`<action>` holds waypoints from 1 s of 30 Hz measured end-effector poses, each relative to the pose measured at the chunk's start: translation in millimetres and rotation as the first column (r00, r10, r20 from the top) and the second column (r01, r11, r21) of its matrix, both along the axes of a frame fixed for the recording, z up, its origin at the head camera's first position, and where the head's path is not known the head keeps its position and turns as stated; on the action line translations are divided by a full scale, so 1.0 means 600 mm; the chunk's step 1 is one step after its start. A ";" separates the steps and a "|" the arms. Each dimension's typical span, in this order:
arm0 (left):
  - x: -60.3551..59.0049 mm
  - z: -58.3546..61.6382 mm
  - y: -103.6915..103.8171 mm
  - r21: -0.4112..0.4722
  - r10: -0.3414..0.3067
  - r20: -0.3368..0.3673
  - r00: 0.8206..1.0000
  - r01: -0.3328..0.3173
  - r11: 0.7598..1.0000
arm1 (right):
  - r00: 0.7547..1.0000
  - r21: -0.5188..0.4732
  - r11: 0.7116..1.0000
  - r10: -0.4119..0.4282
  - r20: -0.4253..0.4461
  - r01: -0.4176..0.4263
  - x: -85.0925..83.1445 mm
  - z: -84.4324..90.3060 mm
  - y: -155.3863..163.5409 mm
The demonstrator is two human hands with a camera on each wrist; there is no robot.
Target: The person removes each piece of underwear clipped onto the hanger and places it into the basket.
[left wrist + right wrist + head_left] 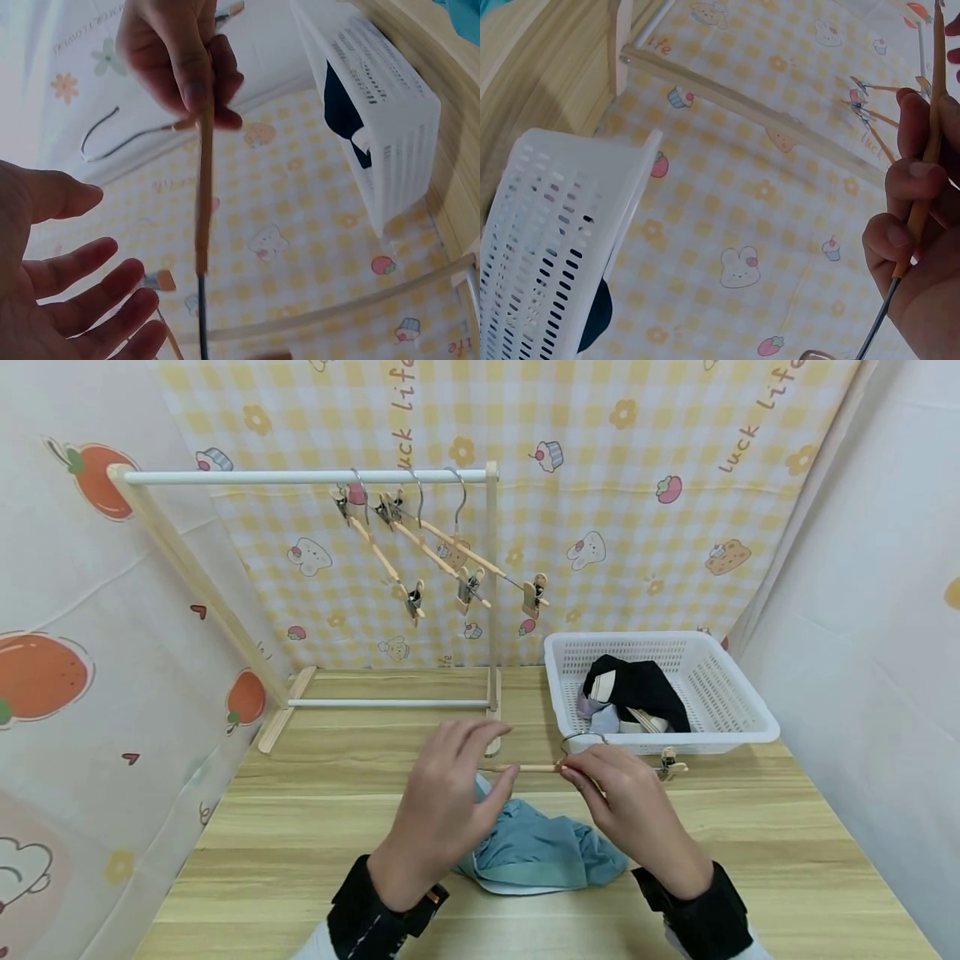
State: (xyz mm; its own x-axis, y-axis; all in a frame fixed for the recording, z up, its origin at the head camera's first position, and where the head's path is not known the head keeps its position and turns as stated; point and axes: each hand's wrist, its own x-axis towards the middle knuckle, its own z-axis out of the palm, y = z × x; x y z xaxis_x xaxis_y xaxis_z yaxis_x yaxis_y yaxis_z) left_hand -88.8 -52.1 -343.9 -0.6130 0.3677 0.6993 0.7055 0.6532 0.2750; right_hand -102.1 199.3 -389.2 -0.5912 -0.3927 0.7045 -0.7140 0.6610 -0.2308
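My right hand (626,793) pinches a wooden clip hanger (536,768) near the middle of its bar, just below the metal hook (583,737). One of the hanger's clips (670,764) sticks out to the right of that hand. Beside the hanger's left part is my left hand (450,797), its thumb and fingers spread apart; in the left wrist view a gap shows between these fingers (90,259) and the bar. Beneath both hands a crumpled teal cloth garment (543,852) lies on the wooden table, partly covered by the left hand.
A wooden rack (491,610) with a white top rail (300,477) stands at the back left. Three clip hangers hang from it, one being this hanger (375,556). Behind my right hand is a white plastic basket (742,693) with a black garment (645,685) and other cloths inside.
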 end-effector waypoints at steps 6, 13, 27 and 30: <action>0.004 -0.002 0.029 -0.100 -0.035 0.023 0.999 0.037 0.994 | 0.998 -0.005 0.998 0.057 0.040 -0.057 0.000 0.001 -0.009; 0.000 -0.021 0.040 -0.195 -0.018 0.071 0.997 0.031 0.980 | 0.990 -0.030 0.995 0.093 0.108 -0.090 0.002 0.005 -0.019; -0.005 -0.038 0.039 -0.122 -0.041 0.114 0.993 0.054 0.991 | 0.992 -0.023 0.996 0.092 0.088 -0.090 0.001 0.007 -0.024; -0.006 -0.039 0.038 -0.114 -0.039 0.122 0.992 0.053 0.992 | 0.992 -0.024 0.995 0.099 0.074 -0.097 0.000 0.009 -0.024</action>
